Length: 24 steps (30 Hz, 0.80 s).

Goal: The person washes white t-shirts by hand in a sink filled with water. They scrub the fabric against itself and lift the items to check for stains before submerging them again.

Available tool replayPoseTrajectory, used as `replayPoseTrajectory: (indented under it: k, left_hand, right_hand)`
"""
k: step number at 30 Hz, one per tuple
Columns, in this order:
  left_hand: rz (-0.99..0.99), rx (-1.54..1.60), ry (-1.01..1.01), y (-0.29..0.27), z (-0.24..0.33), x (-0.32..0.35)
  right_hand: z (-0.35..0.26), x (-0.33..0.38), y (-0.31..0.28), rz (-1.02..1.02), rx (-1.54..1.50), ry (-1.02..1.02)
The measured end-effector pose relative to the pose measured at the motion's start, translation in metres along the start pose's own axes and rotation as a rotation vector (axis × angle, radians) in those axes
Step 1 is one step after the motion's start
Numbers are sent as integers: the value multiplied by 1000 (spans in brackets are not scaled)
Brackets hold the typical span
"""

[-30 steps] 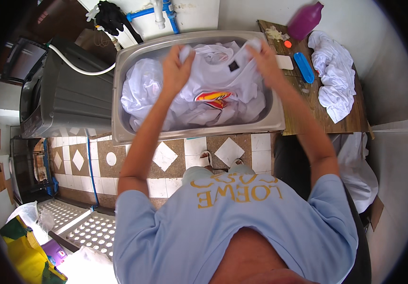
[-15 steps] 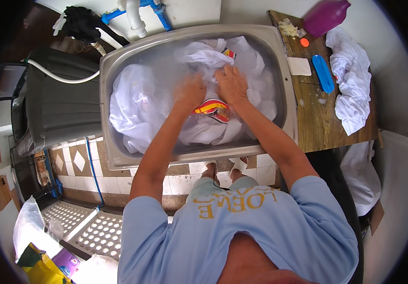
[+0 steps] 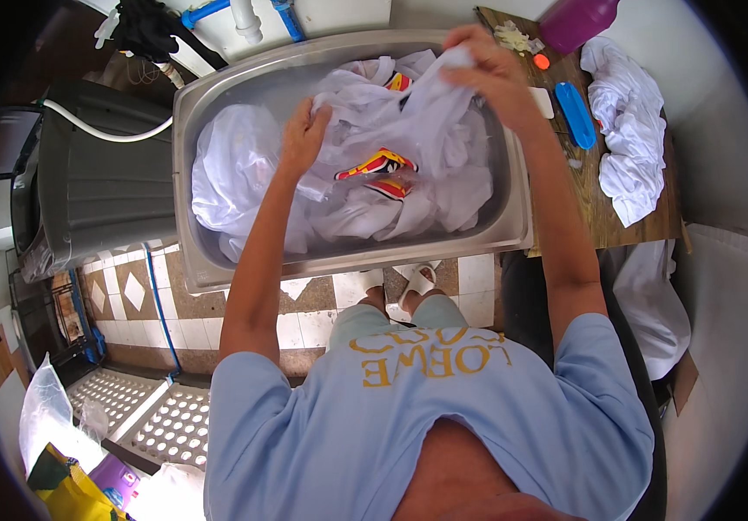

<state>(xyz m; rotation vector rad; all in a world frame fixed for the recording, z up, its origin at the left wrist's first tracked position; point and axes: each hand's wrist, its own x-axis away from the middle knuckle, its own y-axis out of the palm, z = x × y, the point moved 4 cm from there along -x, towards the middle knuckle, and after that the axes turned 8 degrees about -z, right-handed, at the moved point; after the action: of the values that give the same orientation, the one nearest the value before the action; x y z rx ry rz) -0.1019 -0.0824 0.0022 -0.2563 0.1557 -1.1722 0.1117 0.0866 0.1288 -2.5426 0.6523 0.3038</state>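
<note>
A wet white garment (image 3: 409, 117) with red, yellow and black trim stretches between my hands, over the water in the metal sink (image 3: 513, 195). My right hand (image 3: 497, 74) is closed on a bunched part of it, lifted at the sink's far right rim. At the garment's left edge, my left hand (image 3: 306, 137) grips the cloth between thumb and fingers. Beneath lies more soaked white cloth, with a red and yellow trim piece (image 3: 378, 165) showing at the middle. Another white cloth heap (image 3: 233, 169) rests in the sink's left end.
On the wooden table (image 3: 587, 200) at right are a blue scrubbing brush (image 3: 575, 115), a twisted white garment (image 3: 633, 130), an orange cap (image 3: 542, 62) and a purple bottle (image 3: 578, 23). A dark grey bin-like box (image 3: 109, 174) and a white hose (image 3: 109, 145) stand left.
Both hands have come up out of the water and moved apart, my right hand up and to the right. The white garment is now raised and spread between them.
</note>
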Motion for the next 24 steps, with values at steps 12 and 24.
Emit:
replayPoseTrajectory:
  k: [12, 24]
  left_hand:
    - [-56, 903, 8, 37, 23, 22]
    - [448, -390, 30, 108, 35, -28]
  right_hand:
    - [94, 30, 72, 487, -1263, 381]
    - [147, 24, 149, 431, -1530, 604]
